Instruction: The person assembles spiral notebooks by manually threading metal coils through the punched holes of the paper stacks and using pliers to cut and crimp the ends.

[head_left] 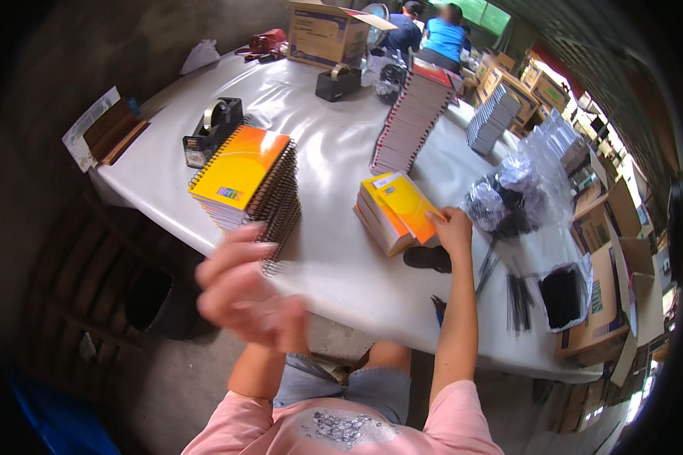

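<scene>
My right hand point(454, 229) pinches the edge of a yellow-orange notebook point(406, 203), which lies askew on a short stack of page blocks point(379, 225) with matching covers. No wire binding shows on that stack. My left hand point(249, 287) is raised near the table's front edge, smeared by motion, its fingers apart and nothing seen in them. Just beyond it stands a tall stack of spiral-bound notebooks point(243, 168) with yellow-orange covers and dark wire coils. A dark oval object point(428, 258) lies beside my right wrist, partly hidden.
Two black tape dispensers point(214, 130) stand on the white-covered table point(326, 227). A tall red-edged stack of books point(411, 117) rises at the back. Rightward are crumpled plastic point(512, 189), black strips point(519, 302) and cardboard boxes point(596, 303). Two people point(443, 39) are at the far end.
</scene>
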Demonstrator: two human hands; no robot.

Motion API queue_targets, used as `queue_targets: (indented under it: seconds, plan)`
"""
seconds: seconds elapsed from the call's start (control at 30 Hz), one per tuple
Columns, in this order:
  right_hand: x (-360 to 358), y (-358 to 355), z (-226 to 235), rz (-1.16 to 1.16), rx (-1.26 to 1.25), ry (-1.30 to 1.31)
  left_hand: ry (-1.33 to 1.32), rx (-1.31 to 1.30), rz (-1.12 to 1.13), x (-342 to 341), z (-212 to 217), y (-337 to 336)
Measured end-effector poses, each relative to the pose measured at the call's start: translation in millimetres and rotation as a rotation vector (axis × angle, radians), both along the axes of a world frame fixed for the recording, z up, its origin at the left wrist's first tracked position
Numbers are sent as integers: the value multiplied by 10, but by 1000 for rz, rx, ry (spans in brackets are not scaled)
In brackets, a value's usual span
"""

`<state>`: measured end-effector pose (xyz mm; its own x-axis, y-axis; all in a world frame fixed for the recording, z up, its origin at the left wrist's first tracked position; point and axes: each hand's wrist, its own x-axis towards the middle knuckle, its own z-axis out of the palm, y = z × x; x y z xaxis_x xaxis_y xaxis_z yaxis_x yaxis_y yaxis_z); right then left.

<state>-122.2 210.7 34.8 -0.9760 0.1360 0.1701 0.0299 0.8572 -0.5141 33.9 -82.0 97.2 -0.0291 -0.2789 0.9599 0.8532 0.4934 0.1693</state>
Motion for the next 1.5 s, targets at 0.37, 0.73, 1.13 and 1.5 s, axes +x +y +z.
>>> queue_targets:
  seconds: [0.37,0.73,1.13,1.5]
  plan:
    - [1302,-331,-161,433,-217,380,-781,-620,198,-239,-764,1162]
    - [611,1681,-374,-514,107,158,-772,-497,395,-426,-1121,1338]
    - [1030,1067,364,63,5,221,-763,-515,322,-435,-1161,1209]
    - [1321,136,-71,446,-464,98,-712,-460,262,-437,-1275,1264]
